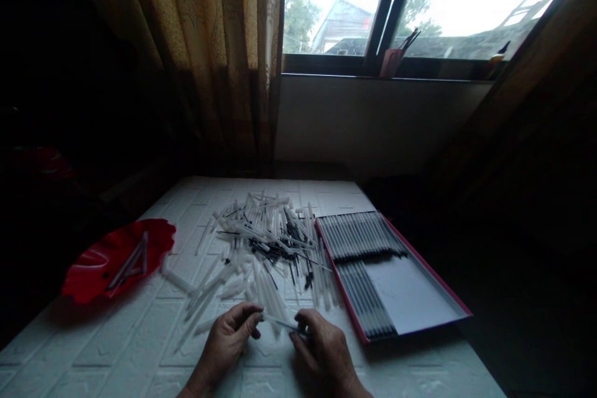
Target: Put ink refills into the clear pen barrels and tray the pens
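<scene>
Between my two hands runs a slim, pale translucent pen, close above the front of the table. My left hand pinches one end with thumb and fingertips. At the other end, the fingers of my right hand close around it and hide its tip. Just beyond lies a loose pile of clear pen tubes, with thin black rods among them. To the right, a shallow red-edged box holds rows of clear pens with dark ends, laid side by side.
A red scalloped dish stands at the left with a few pen-like sticks in it. The white brick-patterned table ends at a wall under a window. A cup with sticks stands on the sill. Curtains hang behind.
</scene>
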`<state>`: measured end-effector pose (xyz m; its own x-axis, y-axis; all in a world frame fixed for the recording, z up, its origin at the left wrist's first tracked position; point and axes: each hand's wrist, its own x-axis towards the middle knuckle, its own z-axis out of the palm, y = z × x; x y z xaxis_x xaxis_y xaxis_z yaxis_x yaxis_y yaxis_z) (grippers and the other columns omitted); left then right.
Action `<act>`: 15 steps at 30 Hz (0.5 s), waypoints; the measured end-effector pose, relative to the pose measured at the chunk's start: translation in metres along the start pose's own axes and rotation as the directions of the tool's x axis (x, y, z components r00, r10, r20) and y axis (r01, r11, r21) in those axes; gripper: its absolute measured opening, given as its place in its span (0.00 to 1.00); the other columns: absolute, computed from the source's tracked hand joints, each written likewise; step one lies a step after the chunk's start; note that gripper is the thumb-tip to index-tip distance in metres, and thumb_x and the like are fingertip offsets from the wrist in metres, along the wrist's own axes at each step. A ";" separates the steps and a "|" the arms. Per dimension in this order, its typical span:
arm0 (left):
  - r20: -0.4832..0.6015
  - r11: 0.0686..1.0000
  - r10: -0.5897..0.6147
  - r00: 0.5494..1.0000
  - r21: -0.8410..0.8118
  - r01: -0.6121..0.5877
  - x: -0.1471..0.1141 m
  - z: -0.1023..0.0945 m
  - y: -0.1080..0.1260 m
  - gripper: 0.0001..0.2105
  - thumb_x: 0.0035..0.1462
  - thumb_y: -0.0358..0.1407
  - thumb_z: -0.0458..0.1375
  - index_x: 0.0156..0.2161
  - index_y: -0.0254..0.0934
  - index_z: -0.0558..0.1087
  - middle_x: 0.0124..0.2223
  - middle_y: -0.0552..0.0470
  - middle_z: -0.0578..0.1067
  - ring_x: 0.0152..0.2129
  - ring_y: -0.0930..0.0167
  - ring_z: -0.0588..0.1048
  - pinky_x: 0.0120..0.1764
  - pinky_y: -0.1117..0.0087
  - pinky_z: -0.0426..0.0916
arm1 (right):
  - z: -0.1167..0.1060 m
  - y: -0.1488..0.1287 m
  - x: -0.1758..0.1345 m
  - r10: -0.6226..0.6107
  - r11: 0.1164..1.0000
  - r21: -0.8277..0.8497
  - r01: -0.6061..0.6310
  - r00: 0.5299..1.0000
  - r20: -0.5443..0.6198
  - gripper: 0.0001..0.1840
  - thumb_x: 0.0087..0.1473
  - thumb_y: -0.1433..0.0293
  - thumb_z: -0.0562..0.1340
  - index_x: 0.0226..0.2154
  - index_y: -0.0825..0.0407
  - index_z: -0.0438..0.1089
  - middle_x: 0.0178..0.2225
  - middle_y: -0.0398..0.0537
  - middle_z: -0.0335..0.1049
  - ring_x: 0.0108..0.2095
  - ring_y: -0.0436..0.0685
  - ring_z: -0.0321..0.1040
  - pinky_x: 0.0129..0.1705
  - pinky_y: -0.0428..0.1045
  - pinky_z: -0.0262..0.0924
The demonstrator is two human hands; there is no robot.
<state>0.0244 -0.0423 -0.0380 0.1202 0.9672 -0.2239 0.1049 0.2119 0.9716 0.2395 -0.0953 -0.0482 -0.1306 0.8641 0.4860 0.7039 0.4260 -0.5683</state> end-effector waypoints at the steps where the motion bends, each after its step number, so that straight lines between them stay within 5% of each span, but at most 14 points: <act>1: -0.002 1.000 -0.001 1.000 -0.001 0.001 0.000 0.000 0.000 0.29 0.36 0.61 0.65 0.33 0.36 0.79 0.18 0.57 0.73 0.08 0.79 0.60 0.13 0.77 0.53 | 0.000 0.000 0.000 0.008 1.000 -0.007 -0.008 1.000 0.002 0.03 0.58 0.70 0.58 0.37 0.50 0.65 0.28 0.44 0.72 0.26 0.52 0.71 0.29 0.43 0.62; 10: -0.012 1.000 0.007 1.000 -0.016 -0.007 0.002 -0.002 -0.003 0.27 0.36 0.59 0.65 0.32 0.37 0.79 0.17 0.57 0.72 0.10 0.76 0.65 0.13 0.78 0.51 | 0.000 0.002 0.002 -0.013 1.000 0.004 0.013 1.000 0.018 0.12 0.65 0.67 0.53 0.39 0.49 0.71 0.30 0.46 0.72 0.28 0.52 0.73 0.30 0.43 0.63; 15: -0.007 0.999 0.016 1.000 -0.028 -0.017 0.002 -0.002 -0.005 0.27 0.38 0.59 0.65 0.33 0.37 0.79 0.18 0.56 0.73 0.12 0.76 0.66 0.14 0.77 0.53 | 0.001 0.002 -0.001 -0.006 0.999 0.034 0.006 1.000 -0.007 0.10 0.60 0.67 0.58 0.45 0.50 0.67 0.31 0.46 0.73 0.27 0.52 0.72 0.29 0.43 0.64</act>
<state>0.0218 -0.0410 -0.0431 0.1148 0.9715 -0.2074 0.0754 0.1997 0.9770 0.2406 -0.0949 -0.0507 -0.1302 0.8597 0.4940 0.6787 0.4405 -0.5877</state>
